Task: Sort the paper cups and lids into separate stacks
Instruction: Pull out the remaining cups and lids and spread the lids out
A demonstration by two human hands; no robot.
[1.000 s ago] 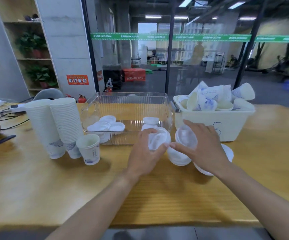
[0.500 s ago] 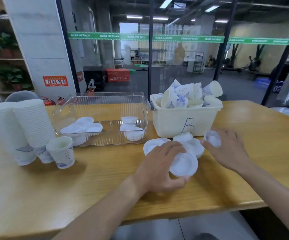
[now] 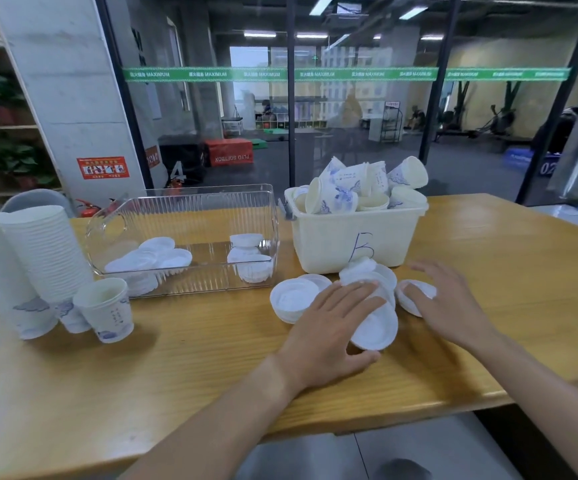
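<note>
A loose pile of white plastic lids (image 3: 292, 299) lies on the wooden table (image 3: 176, 368) in front of a cream bin (image 3: 353, 244) heaped with loose paper cups (image 3: 353, 188). My left hand (image 3: 332, 327) lies flat with straight fingers over the pile, partly covering one tilted lid (image 3: 375, 329). My right hand (image 3: 450, 299) rests with spread fingers on another lid (image 3: 415, 294) at the pile's right. Two tall stacks of nested cups (image 3: 34, 258) and a single upright cup (image 3: 105, 308) stand at the left.
A clear plastic box (image 3: 183, 216) holding several lids stands behind the single cup, left of the cream bin. A glass wall runs behind the table. The table's front edge is close to my forearms, with grey floor below.
The camera has swung right. My left hand brought its lid down to the pile and flattened over it. My right hand moved right and lowered onto a lid on the table.
</note>
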